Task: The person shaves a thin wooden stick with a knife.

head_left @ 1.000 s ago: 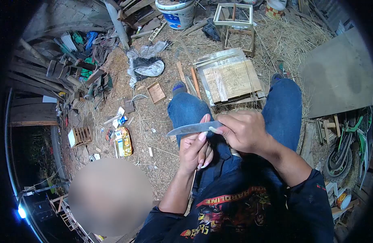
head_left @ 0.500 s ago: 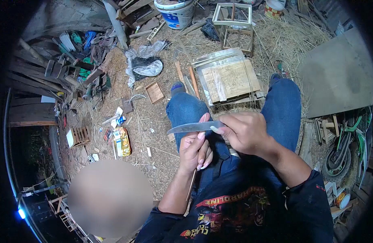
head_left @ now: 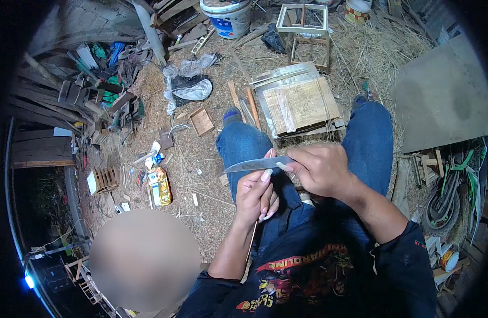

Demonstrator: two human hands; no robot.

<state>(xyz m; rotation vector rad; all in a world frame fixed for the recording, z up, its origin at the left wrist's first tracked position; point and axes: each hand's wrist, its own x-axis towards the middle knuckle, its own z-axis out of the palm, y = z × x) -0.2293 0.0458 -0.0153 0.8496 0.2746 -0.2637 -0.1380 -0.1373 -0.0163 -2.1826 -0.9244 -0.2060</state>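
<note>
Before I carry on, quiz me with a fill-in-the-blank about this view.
The right hand grips a ____ by its handle.
The person's ____ holds a thin stick.
Both legs are in blue ____.
The white bucket stands to the ____ of the open-framed box.

Missing words: knife; left hand; jeans; left.

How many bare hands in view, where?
2. Bare left hand: near centre, gripping a thin brown stick. Bare right hand: right of it, holding a grey metal-bladed knife. The round blurred patch may hide others.
</note>
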